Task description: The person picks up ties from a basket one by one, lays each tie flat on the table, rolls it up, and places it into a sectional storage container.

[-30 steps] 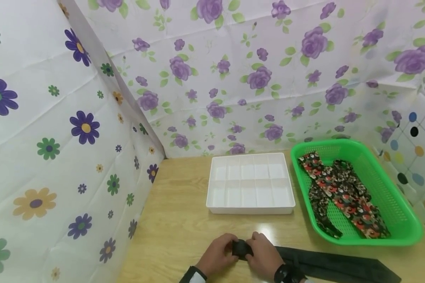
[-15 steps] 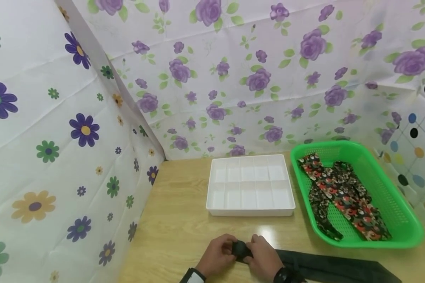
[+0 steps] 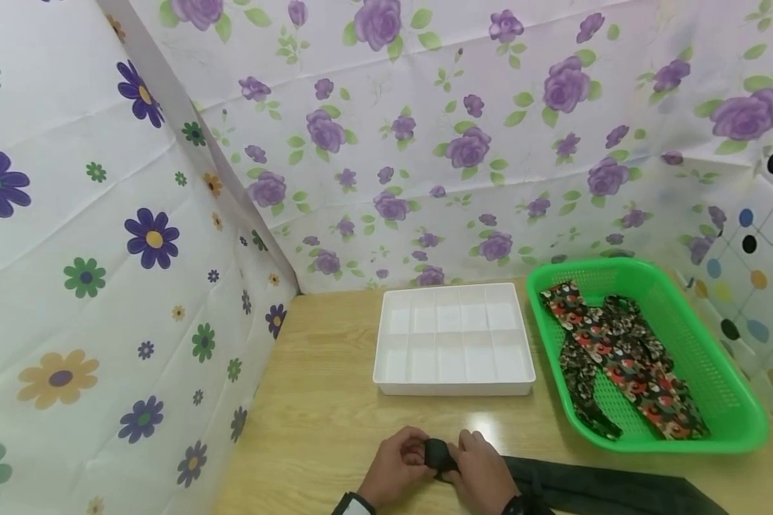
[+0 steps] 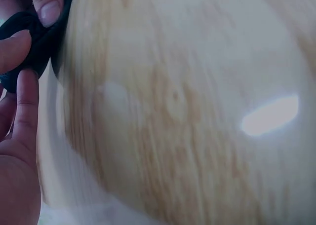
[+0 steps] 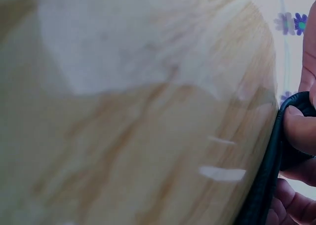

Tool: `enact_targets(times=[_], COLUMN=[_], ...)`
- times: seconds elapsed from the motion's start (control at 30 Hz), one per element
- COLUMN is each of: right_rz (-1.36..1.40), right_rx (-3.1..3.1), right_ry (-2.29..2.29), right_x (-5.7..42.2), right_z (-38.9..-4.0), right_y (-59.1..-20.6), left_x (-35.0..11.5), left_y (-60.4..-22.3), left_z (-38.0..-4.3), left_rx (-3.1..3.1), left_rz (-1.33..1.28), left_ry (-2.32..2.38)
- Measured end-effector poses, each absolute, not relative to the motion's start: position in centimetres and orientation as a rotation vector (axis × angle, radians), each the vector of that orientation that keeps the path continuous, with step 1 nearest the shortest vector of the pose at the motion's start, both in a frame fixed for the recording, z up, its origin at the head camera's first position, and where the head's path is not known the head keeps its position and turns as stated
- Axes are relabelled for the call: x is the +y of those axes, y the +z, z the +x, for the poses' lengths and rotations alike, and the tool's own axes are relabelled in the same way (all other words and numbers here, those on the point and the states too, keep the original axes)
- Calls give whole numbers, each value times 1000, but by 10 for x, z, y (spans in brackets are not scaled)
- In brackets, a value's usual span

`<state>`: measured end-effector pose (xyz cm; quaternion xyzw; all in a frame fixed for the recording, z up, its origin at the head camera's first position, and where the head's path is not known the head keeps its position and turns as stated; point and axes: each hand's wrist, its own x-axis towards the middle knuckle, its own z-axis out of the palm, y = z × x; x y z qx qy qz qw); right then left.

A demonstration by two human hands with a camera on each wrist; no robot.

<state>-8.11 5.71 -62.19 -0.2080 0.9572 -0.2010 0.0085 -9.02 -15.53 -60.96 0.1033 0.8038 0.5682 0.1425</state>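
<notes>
A dark necktie [image 3: 605, 488] lies across the front of the table, its pointed wide end toward the lower right. Its other end is wound into a small roll [image 3: 436, 455] between the two hands. My left hand [image 3: 394, 468] grips the left side of the roll; in the left wrist view, thumb and fingers close around the dark cloth [image 4: 40, 47]. On the roll's right side, my right hand [image 3: 483, 473] pinches it, and the flat length runs out from under that hand. The right wrist view shows the thumb [image 5: 301, 131] pressed on the rolled cloth.
Behind the hands stands a white tray [image 3: 454, 388] divided into several compartments. To its right, a green basket [image 3: 734, 400] holds patterned neckties [image 3: 625, 357]. Flower-printed sheets [image 3: 361, 179] wall the wooden table [image 3: 322, 372] at the back and left.
The roll has turned slightly between the fingers, and the left fingers have shifted a little on it. The whole scene sits slightly lower in the head view. The tray and basket have stayed put.
</notes>
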Motion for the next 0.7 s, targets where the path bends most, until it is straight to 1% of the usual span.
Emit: enact_targets(times=[0.17,0.33,0.47,0.6,0.7], right_rz=[-685,-626,-687,-808,-821], right_rx=[2952,2788,2730,2698,2700], right_ry=[-670,-779,-811,-808,-826], right_x=[60,63,58,51,49], right_z=[-82,-87,-92,-96,-98], right_y=[-622,-600,-584,-580,-583], left_x=[-154,-152,-149,-147,-146], left_y=[-608,-603,-597,-594,-596], left_z=[-90,-92,-95,-95,-94], left_rx=[2417,2544,2609,2625,2606], left_rz=[362,432,516,540,542], left_ry=[1513,1301,1190,1177,1243])
